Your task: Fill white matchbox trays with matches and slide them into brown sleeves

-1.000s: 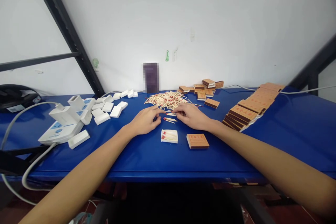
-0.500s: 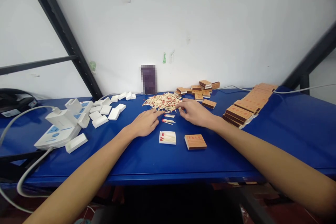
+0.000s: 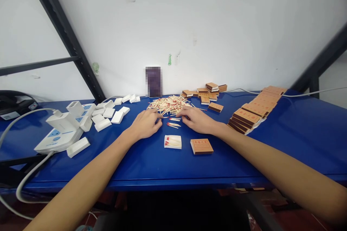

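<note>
**Both hands at the matches, worktop centre**

Head view, only one:

- Left hand (image 3: 146,123): palm down, thumb and forefinger a narrow gap apart, nothing seen between them. Forefinger tip right at a loose match (image 3: 166,117); contact not clear.
- Right hand (image 3: 197,120): palm down, fingers loosely curled, tips just beside the upper match group (image 3: 175,119). Cannot tell if it pinches anything; fingertips partly hidden.
- Lower match group (image 3: 174,125) lies just nearer the person, red heads left, same as the upper one.
- Match pile (image 3: 169,104): big, jumbled, just beyond the hands.
- Open tray (image 3: 172,142): white, flat on the blue worktop (image 3: 151,166), nearer the person than both groups. Matches inside, heads left.
- Single matchbox (image 3: 202,146): lying flat right of the tray, apart from it.
- Back, right of the pile: heaped matchboxes (image 3: 211,88).
- Far right: long row of matchboxes (image 3: 260,106), tilted and overlapping at the near end.
- Left: scattered white trays (image 3: 110,113), then a power strip (image 3: 58,140) with white adapters (image 3: 63,122) on it.
- Dark pixelated block (image 3: 154,82) upright by the wall (image 3: 217,25).
</note>
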Demonstrator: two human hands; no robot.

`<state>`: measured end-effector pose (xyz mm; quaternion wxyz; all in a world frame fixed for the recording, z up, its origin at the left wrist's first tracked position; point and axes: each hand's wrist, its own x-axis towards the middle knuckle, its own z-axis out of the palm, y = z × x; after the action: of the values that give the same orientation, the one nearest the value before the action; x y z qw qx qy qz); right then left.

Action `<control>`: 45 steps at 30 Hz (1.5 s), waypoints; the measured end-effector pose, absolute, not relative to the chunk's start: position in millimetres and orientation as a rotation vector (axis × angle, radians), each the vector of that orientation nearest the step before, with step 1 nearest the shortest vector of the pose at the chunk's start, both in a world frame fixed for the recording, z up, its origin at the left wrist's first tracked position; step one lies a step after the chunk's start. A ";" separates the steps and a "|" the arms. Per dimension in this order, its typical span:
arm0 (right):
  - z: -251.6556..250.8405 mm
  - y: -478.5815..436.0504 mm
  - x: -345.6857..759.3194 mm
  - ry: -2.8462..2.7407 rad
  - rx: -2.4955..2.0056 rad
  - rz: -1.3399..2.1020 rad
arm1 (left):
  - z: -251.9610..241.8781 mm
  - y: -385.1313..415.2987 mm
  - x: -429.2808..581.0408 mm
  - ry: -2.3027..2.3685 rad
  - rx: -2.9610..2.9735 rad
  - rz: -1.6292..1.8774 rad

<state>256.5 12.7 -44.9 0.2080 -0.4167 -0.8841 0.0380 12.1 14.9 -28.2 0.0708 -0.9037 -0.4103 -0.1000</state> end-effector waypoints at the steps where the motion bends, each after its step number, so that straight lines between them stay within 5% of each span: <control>1: -44.5 12.0 256.1 -2.468 -1.160 0.106 | -27.3 15.6 10.9 -1.232 -2.704 -0.313; 20: -33.8 -2.2 245.5 -2.490 -0.968 0.321 | -27.9 22.2 4.6 -1.206 -2.847 -0.394; 33: -47.3 13.9 245.8 -2.524 -1.192 0.019 | -24.6 16.4 10.9 -1.074 -2.987 -0.447; 45: -41.7 7.4 241.2 -2.490 -0.977 0.101 | -26.7 12.5 15.6 -1.022 -3.015 -0.449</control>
<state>241.2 7.4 -41.7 0.2304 -0.3553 -0.9052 0.0367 15.6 12.5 -26.7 -0.0370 -0.9371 -0.3177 -0.1397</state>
